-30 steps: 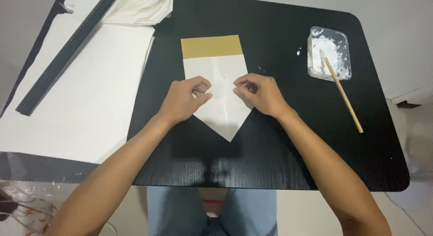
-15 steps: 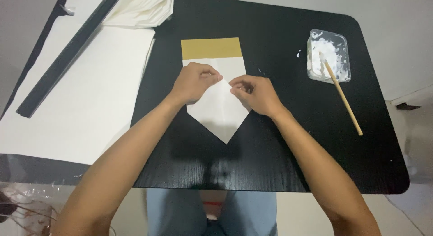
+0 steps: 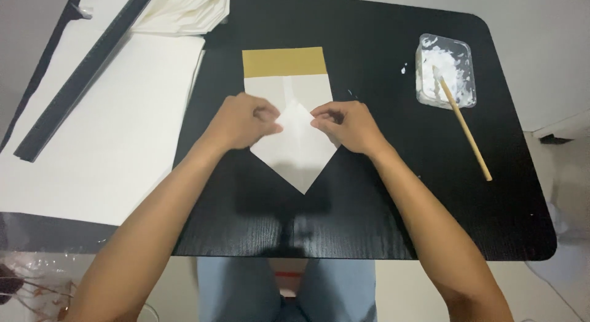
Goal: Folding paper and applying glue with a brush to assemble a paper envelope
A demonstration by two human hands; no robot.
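Note:
A white folded paper (image 3: 296, 151) with a tan top band lies on the black table (image 3: 369, 223), its lower end folded to a point toward me. My left hand (image 3: 243, 120) pinches the left folded flap near the paper's middle. My right hand (image 3: 348, 125) pinches the right flap's edge beside it. The two flaps meet in a small peak between my fingertips.
A clear plastic tub of white paste (image 3: 445, 79) stands at the back right with a wooden stick (image 3: 464, 130) leaning out of it. A large white sheet (image 3: 104, 125), a long black ruler (image 3: 83, 73) and crumpled white paper (image 3: 181, 11) lie on the left.
Both hands have drawn closer together over the paper's middle, and the two corner flaps are now lifted and pinched instead of pressed flat.

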